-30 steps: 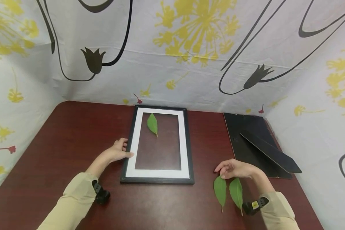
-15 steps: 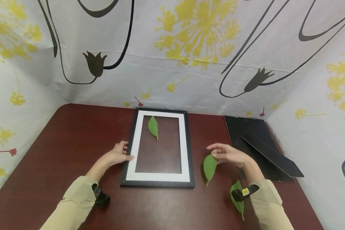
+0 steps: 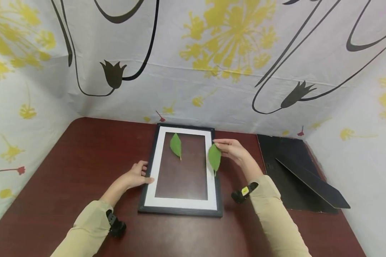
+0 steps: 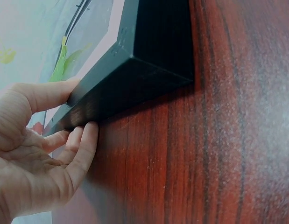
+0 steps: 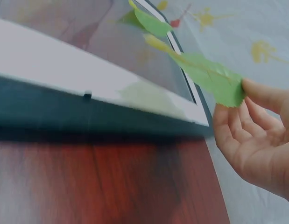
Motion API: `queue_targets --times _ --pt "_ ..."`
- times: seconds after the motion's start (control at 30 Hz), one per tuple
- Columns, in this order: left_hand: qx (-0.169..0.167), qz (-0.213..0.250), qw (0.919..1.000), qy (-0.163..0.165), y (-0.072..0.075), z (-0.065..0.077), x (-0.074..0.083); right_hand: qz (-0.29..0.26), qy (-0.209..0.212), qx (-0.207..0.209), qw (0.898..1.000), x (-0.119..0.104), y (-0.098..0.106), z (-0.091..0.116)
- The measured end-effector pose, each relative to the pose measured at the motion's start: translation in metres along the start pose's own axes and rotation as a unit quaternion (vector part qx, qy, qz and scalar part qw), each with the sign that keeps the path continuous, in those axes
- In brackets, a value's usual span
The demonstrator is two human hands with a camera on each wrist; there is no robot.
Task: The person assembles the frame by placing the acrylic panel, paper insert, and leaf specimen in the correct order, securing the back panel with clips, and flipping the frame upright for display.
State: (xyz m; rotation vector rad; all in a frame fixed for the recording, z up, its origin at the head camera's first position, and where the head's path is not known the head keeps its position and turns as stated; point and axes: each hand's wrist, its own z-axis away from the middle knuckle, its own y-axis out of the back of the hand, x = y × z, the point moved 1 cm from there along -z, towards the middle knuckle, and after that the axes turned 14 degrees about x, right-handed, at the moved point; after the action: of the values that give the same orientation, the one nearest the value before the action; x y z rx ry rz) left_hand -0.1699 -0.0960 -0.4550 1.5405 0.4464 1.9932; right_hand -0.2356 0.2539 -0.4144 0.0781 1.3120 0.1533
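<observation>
A black picture frame (image 3: 180, 211) with a white mat lies on the table. One green leaf (image 3: 176, 145) rests on its glass at the upper left. My left hand (image 3: 133, 176) holds the frame's left side, thumb on the top face and fingers against the outer edge, as the left wrist view shows. Above the frame's right side, my right hand (image 3: 233, 150) pinches a second leaf (image 3: 214, 157) between thumb and fingers by its tip. The stem end of that leaf points down, and in the right wrist view the leaf (image 5: 207, 77) hangs above the mat.
At the right, a black backing board (image 3: 286, 157) lies on the dark red table (image 3: 93, 157), its stand flap (image 3: 312, 182) raised. A white patterned cloth (image 3: 167, 89) rises behind and at both sides of the table.
My right hand has carried a leaf from the table at right up and left to over the frame's right side. The leaf left behind is now out of sight. My left hand keeps its place.
</observation>
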Motion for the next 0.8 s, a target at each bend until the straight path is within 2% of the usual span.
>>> queue_targets --times 0.27,0.53,0.8 --pt "0.003 0.001 1.0 0.004 -0.003 0.002 -0.002 -0.011 -0.033 0.054 0.998 -0.005 -0.034 -0.023" --pt "0.008 0.013 0.9999 -0.003 -0.005 0.004 -0.002 -0.012 -0.065 0.114 0.991 -0.008 -0.051 -0.039" --pt "0.022 -0.002 0.9997 -0.002 -0.002 0.001 -0.002 0.004 -0.066 0.099 0.993 -0.003 -0.065 -0.054"
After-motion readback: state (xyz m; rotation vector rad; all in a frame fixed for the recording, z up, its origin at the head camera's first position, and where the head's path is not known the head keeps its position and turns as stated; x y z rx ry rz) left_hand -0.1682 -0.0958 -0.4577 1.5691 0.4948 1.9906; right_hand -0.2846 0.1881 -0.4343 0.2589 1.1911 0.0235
